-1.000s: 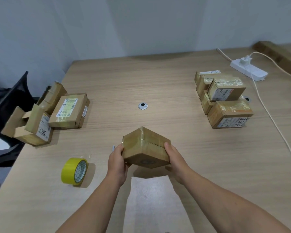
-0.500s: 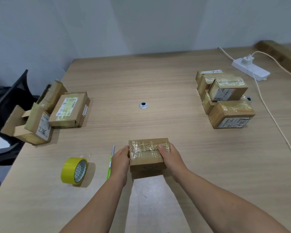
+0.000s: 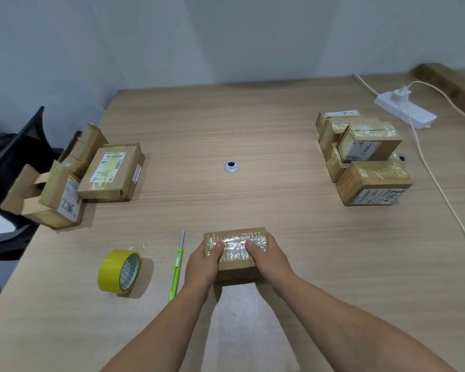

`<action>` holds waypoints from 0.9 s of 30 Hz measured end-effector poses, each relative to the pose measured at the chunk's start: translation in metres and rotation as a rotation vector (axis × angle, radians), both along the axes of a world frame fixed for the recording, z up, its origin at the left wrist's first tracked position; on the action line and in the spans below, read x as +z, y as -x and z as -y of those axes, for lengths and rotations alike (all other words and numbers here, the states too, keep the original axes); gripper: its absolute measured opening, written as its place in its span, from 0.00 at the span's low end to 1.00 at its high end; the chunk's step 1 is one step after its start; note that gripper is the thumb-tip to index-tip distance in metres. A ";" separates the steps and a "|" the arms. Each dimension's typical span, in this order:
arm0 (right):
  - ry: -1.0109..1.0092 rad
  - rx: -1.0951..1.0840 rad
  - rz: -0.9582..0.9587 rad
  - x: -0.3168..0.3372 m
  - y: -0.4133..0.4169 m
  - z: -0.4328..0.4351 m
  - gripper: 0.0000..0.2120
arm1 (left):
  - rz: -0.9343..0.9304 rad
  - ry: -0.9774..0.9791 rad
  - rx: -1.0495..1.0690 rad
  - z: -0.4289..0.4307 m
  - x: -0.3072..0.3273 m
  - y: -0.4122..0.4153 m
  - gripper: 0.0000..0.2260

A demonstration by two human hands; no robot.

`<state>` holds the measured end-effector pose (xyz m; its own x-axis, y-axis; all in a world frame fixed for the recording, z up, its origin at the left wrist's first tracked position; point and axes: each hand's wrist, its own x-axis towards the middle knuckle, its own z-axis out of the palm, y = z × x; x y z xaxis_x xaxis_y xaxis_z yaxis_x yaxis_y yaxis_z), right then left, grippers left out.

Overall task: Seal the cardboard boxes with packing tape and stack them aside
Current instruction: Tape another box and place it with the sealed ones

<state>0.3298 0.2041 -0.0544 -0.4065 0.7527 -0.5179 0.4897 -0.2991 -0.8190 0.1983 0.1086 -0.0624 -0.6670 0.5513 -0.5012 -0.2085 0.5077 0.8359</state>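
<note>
Nearest the person, on the side of the cable grommet [image 3: 231,167] closest to the body, a small box [image 3: 235,248] sits on the table [image 3: 279,224]. The left hand [image 3: 202,264] and right hand [image 3: 270,260] clasp its two ends, fingers wrapped down the sides and both thumbs laid flat on the glossy tape across its top. The likely purpose is to press the strip down and steady the box on the wood.

The box appears sealed; stacking it aside is not yet done.

A green cutter [image 3: 177,267] lies just left of the box, nearer than the grommet, and a yellow tape roll [image 3: 120,272] stands on edge further left. Both appear parked within easy reach for the next box.

Left of the grommet, at the table's edge, a loose group of boxes [image 3: 110,171] lies with some flaps raised, probably awaiting tape. Right of the grommet stands the taped stack [image 3: 371,157], the probable destination.

Beyond the stack, right of and farther than the grommet, a white power strip [image 3: 404,114] trails its cord along the table's right side, apart from the stack.
</note>
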 end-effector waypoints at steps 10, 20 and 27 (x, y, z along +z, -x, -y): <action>0.059 -0.015 -0.024 -0.005 -0.002 -0.002 0.30 | 0.121 -0.025 0.021 0.002 -0.011 0.008 0.11; 0.064 -0.041 -0.022 -0.003 -0.003 0.001 0.30 | 0.129 0.004 0.049 0.000 -0.001 -0.003 0.15; 0.065 -0.091 0.017 -0.002 -0.024 0.001 0.29 | 0.089 -0.008 0.042 -0.001 -0.006 -0.019 0.36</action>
